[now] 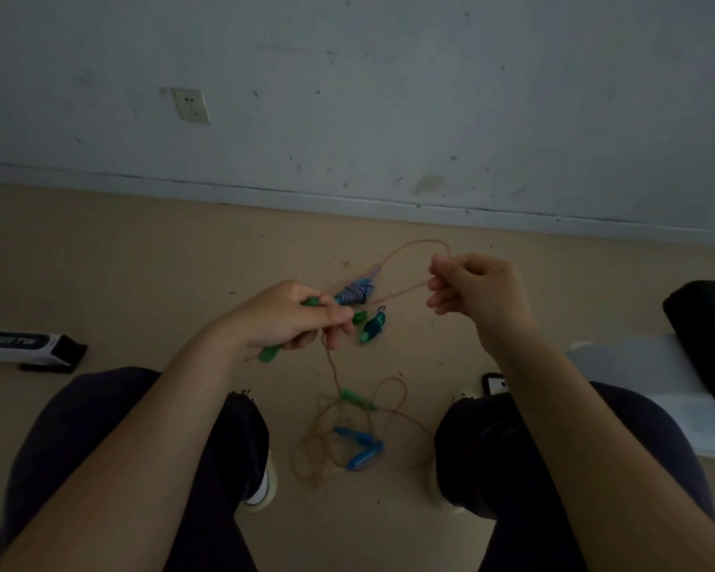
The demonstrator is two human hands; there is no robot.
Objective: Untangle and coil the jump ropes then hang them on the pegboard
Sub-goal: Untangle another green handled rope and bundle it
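Green plastic shows in the left hand (290,319), which curls its fingers tight around a green handle (271,352) of a jump rope. One end of the handle sticks out at 7 o'clock from the fist and a bit more shows at 12 o'clock, by the knuckles. A thin tan rope (393,251) runs from this hand up in a big loop toward 1 o'clock and comes down to the right hand (471,289). The right hand pinches the tan rope between thumb and fingertips, with the other fingers curled in. Both hands are held up in the air above the floor (100,262). From the left hand the tan rope also hangs down toward 6 o'clock into a loose messy pile of loops between the person's two knees. In that pile lie another green handle (358,399) and, just below it, two blue handles (362,447) close together. Behind the hands, at 12 o'clock from the pile, a blue and white striped rope (353,291) sits bunched up on the floor, and beside it, at its 5 o'clock, lies a small teal piece (373,326), maybe another handle, but the picture is too dark to be sure. A white wall socket (190,105) sits on the wall far up at 11 o'clock.
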